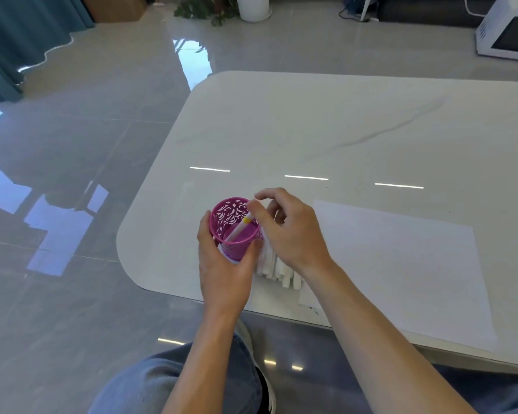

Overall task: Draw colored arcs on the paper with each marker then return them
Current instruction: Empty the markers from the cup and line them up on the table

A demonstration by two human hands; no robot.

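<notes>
A person sits at the near edge of a white desk point(311, 121), close to its rounded near-left corner; both bare forearms reach in from below. The left hand point(222, 267) grips a pink pen cup point(228, 218) with a cut-out pattern, fingers curled round its left side and thumb against its right; the cup is tipped so that its open mouth faces the camera, and I cannot tell whether its base touches the desk. The right hand point(292, 231) is just beside the cup on the right, thumb and forefinger pinched together on the upper end of a white marker point(237, 231) with a yellow band; the other fingers are loosely curled. The marker slants down and to the left, its lower end inside the cup, past the rim.

A bundle of white markers point(277, 271) lies flat on the desk under the right wrist, just right of the cup, their ends pointing toward the near edge; their cap colours are hidden. A white sheet of paper point(401, 258) lies flat along the near edge, to the right of the bundle and touching or nearly touching it.

Grey-blue jeans point(162, 380) show at the bottom; beyond the desk a glossy tiled floor point(87, 144) carries a white microwave point(509, 34) at the top right, a white pot point(253, 7) with leaves beside it at the top, and a teal curtain point(12, 31) at the top left.
</notes>
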